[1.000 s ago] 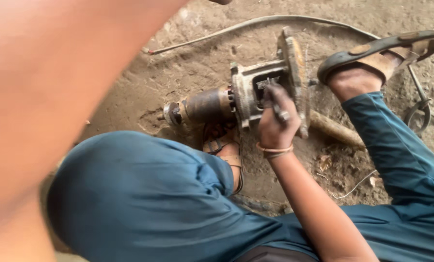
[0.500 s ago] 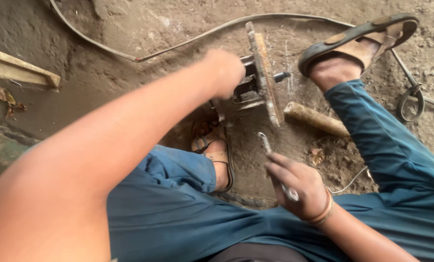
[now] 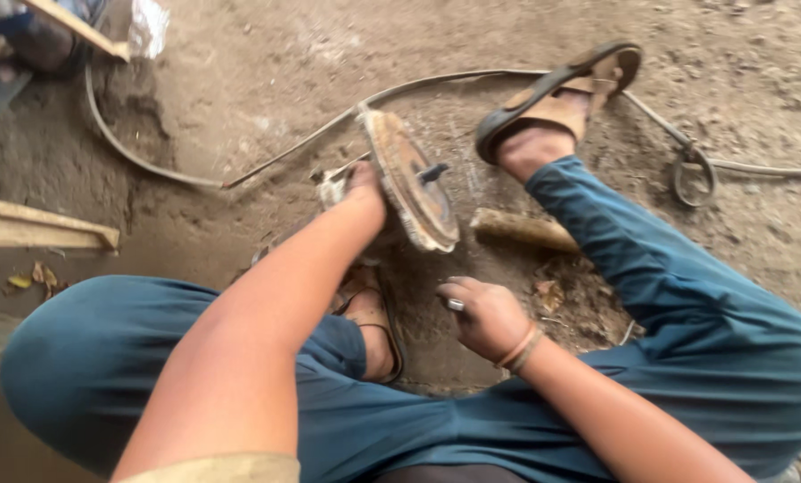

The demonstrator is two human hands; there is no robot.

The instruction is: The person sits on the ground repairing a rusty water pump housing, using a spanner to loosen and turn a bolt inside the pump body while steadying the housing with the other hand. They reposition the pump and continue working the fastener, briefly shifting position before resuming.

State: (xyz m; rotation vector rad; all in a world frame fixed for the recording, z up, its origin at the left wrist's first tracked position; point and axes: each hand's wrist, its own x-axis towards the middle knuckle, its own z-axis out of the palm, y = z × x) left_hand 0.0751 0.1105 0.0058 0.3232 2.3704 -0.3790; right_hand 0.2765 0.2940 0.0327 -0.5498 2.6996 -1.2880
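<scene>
I squat on dirt ground over a rusty metal assembly with a round flange plate (image 3: 414, 183) that stands on edge, a short stud poking from its face. My left hand (image 3: 364, 186) reaches forward and grips the assembly's body just behind the plate, which hides most of that body. My right hand (image 3: 483, 315) hovers low, near my knee and below the plate, fingers curled. A shiny end of a small metal tool (image 3: 455, 305) shows at its knuckles. Thin bangles circle that wrist.
A wooden handle (image 3: 521, 231) lies right of the plate. A thin hose (image 3: 293, 148) runs across the ground to a metal ring (image 3: 694, 177). My sandalled feet (image 3: 557, 103) (image 3: 373, 322) flank the assembly. Wood planks (image 3: 38, 231) lie at left.
The assembly has been tipped, so the plate's face now points toward me. My left hand holds lower behind the plate. My right hand, off the assembly for half a second, has curled tighter.
</scene>
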